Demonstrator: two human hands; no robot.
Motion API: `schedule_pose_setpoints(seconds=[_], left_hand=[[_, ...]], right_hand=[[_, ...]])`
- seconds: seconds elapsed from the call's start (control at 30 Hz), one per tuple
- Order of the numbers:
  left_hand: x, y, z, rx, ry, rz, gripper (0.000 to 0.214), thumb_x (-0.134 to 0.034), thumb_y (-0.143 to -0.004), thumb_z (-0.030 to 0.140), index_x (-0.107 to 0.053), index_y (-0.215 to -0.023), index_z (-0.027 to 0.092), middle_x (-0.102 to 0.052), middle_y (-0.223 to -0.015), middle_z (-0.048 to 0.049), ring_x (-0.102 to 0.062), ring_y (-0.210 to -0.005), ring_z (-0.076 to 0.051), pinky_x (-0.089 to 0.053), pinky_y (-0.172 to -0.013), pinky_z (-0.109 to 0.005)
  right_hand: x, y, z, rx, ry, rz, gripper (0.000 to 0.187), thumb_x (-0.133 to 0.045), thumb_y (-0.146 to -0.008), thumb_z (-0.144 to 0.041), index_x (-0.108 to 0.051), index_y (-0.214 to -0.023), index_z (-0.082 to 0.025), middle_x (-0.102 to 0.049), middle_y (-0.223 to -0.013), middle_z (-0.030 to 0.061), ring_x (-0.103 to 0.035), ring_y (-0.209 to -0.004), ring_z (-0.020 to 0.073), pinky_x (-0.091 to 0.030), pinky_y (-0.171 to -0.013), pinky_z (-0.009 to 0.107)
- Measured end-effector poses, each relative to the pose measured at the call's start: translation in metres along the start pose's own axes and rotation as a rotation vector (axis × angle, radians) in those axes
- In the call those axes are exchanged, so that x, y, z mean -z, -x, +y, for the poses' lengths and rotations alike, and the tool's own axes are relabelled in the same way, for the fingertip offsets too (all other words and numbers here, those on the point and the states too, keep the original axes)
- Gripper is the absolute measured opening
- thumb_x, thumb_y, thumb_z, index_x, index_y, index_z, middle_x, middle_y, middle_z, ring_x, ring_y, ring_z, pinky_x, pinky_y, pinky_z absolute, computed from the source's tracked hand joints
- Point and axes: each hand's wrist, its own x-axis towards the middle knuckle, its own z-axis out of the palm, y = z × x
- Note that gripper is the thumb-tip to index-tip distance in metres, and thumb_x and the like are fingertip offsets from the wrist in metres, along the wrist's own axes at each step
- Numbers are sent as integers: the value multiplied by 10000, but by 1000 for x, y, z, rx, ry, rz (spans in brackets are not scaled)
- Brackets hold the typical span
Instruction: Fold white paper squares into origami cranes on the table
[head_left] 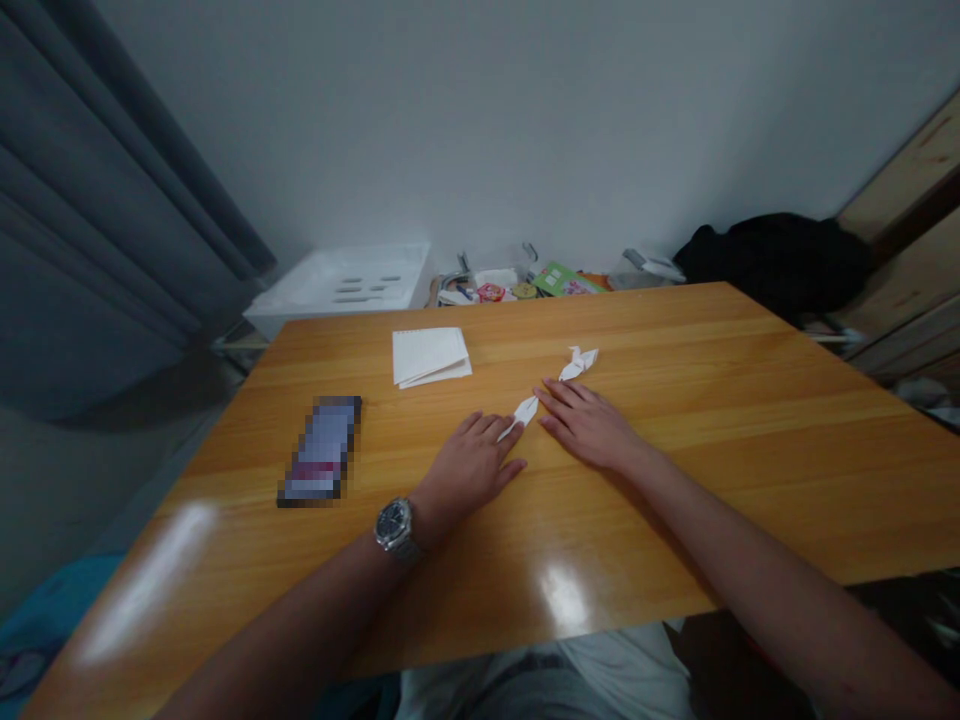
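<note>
My left hand (pixel 469 465), with a metal watch (pixel 395 527) on its wrist, lies flat on the wooden table (pixel 675 470), fingers stretched out. Its fingertips touch the near end of a small folded white paper piece (pixel 525 410). My right hand (pixel 585 420) also rests flat and open just right of that piece, fingertips beside it. A second small folded white paper shape (pixel 580 362) lies a little farther back, beyond my right fingertips and apart from both hands. Neither hand grips anything.
A stack of white paper sheets (pixel 430 356) lies at the back middle of the table. A phone (pixel 321 451) sits to the left. Behind the table stand a white plastic box (pixel 345 280), several small packets (pixel 525 285) and a black cloth heap (pixel 772 255).
</note>
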Motion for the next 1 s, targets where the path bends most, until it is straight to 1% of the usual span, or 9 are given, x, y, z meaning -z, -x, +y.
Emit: schedule_pose_setpoints(seconds=[0.1, 0.17, 0.27, 0.43, 0.6, 0.73, 0.83, 0.93, 1.0], left_hand=[[1, 0, 2, 4, 5, 10, 526, -396, -1032, 496, -491, -1427, 163, -563, -1405, -135, -511, -1279, -270, -304, -1159, -466], [2, 0, 4, 9, 4, 18, 530, -375, -1036, 500, -499, -1419, 154, -568, -1385, -146, -512, -1270, -272, -304, -1157, -465], [3, -2, 8, 14, 4, 28, 524, -370, -1037, 493, -512, -1404, 146, -573, -1350, -155, -520, -1238, -277, -320, -1143, -464], [6, -4, 10, 4, 21, 32, 508, -387, -1033, 478, -516, -1393, 142, -579, -1305, -162, -536, -1187, -284, -374, -1098, -463], [10, 0, 4, -19, 47, -7, 488, -350, -1048, 466, -537, -1390, 172, -566, -1365, -145, -551, -1204, -269, -406, -1089, -446], [11, 5, -2, -59, 34, -21, 482, -363, -1044, 481, -556, -1384, 200, -530, -1437, -134, -519, -1293, -264, -365, -1139, -452], [9, 7, -6, -73, 33, -43, 491, -342, -1051, 481, -521, -1421, 212, -487, -1502, -121, -457, -1383, -250, -334, -1167, -451], [7, 8, -8, -83, 32, -73, 515, -326, -1053, 491, -477, -1460, 213, -471, -1525, -121, -448, -1401, -241, -318, -1179, -452], [7, 7, -9, -83, 29, -80, 520, -327, -1051, 502, -483, -1458, 218, -474, -1524, -122, -454, -1397, -245, -309, -1186, -460]], right_hand=[[3, -1, -1, 2, -51, 32, 557, -329, -1049, -471, -472, -1490, -162, -466, -1539, 139, -436, -1409, 294, -376, -1153, 498], [5, -1, -1, 22, -93, 44, 540, -340, -1049, -458, -494, -1472, -159, -479, -1529, 139, -446, -1404, 282, -382, -1153, 485], [8, -2, -3, 97, -141, 37, 481, -373, -1048, -427, -522, -1452, -212, -479, -1535, 107, -454, -1400, 268, -387, -1150, 488], [7, -1, -7, 239, -186, -20, 474, -413, -1045, -403, -467, -1492, -254, -465, -1548, 81, -430, -1423, 249, -372, -1162, 484], [6, 0, -7, 230, -175, -75, 488, -359, -1063, -411, -424, -1521, -253, -428, -1569, 72, -388, -1455, 251, -359, -1166, 507], [5, -1, -4, 243, -172, -71, 486, -364, -1062, -414, -427, -1519, -259, -418, -1572, 70, -388, -1456, 244, -362, -1165, 500], [4, -1, -3, 247, -165, -72, 487, -374, -1059, -417, -426, -1519, -266, -420, -1573, 61, -384, -1458, 240, -356, -1171, 491], [4, -1, -4, 241, -162, -72, 488, -369, -1059, -428, -427, -1518, -273, -424, -1571, 57, -390, -1455, 241, -357, -1170, 491], [6, -2, -5, 236, -156, -71, 494, -361, -1058, -445, -429, -1518, -276, -426, -1571, 53, -399, -1449, 243, -357, -1170, 488]])
